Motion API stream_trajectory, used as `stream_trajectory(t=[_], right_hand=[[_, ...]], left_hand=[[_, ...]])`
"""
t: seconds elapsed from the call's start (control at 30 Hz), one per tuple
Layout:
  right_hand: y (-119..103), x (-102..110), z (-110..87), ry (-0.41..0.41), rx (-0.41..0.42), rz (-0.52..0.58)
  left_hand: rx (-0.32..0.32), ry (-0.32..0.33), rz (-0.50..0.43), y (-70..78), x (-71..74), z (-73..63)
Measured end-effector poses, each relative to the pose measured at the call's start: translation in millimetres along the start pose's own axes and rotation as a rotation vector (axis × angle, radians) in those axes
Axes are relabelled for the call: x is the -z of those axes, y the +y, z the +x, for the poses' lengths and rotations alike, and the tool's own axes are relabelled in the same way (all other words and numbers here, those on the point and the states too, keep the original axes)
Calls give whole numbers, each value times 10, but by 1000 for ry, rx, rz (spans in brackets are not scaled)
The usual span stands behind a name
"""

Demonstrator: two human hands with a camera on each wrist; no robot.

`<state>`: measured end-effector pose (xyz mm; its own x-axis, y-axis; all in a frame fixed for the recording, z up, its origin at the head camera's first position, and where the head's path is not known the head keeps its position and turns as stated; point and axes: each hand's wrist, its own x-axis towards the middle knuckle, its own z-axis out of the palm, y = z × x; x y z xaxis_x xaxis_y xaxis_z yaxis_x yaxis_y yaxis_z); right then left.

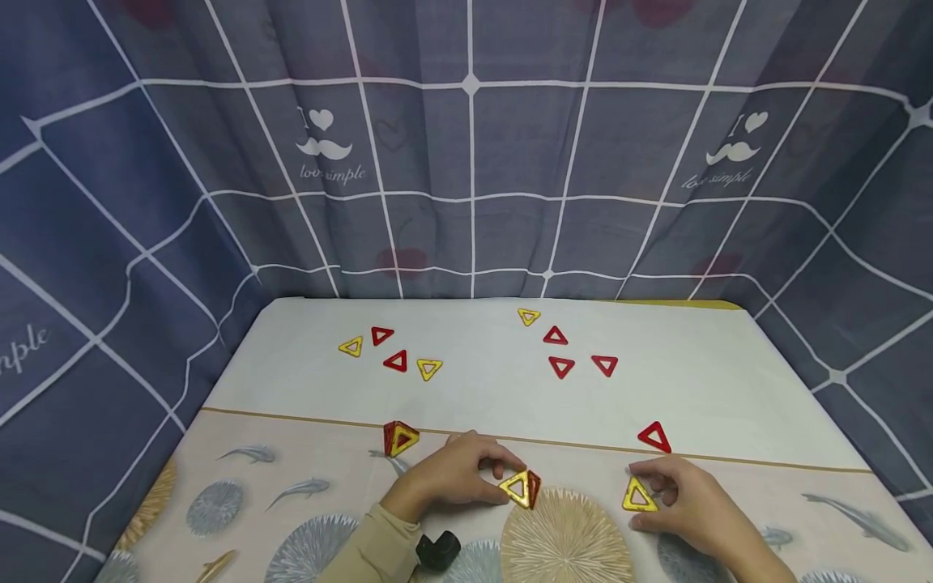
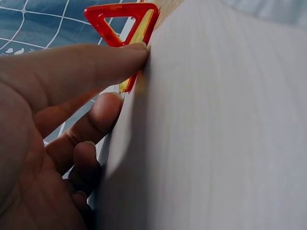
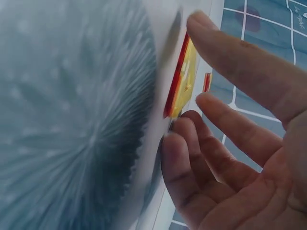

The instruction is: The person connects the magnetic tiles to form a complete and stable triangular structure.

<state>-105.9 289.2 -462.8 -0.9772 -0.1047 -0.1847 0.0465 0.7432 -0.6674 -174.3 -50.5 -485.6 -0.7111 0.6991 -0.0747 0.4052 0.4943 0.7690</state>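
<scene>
My left hand (image 1: 466, 470) pinches a pair of joined magnetic triangle tiles, one yellow (image 1: 516, 488) and one red (image 1: 535, 488). In the left wrist view the red tile (image 2: 103, 28) stands tilted against the yellow one, at the thumb and fingertips. My right hand (image 1: 688, 498) has its thumb and index finger at opposite ends of a yellow triangle tile (image 1: 640, 495). Seen from the right wrist, this yellow tile (image 3: 184, 81) has a red layer along its edge. Just beyond the right hand lies a red triangle tile (image 1: 654, 437).
A small pyramid of red and yellow tiles (image 1: 401, 439) stands left of the left hand. Several loose red and yellow tiles lie farther back, including a yellow one (image 1: 429, 368) and a red one (image 1: 560, 366). A patterned cloth (image 1: 321, 453) covers the table front. Curtains surround the table.
</scene>
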Motion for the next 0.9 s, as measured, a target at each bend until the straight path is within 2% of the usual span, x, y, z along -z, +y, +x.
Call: stream_trajectory(t=[0.43,0.7,0.9], right_hand=[[107,9,-18,-22,87,4],[114,-3,-5,-27,81,21],[91,-12,1,-50,64,70]], left_hand=[[16,-20,26,39,2,-2],[25,1,44,60,-13,-6],[29,-20,56,50,-20,-12]])
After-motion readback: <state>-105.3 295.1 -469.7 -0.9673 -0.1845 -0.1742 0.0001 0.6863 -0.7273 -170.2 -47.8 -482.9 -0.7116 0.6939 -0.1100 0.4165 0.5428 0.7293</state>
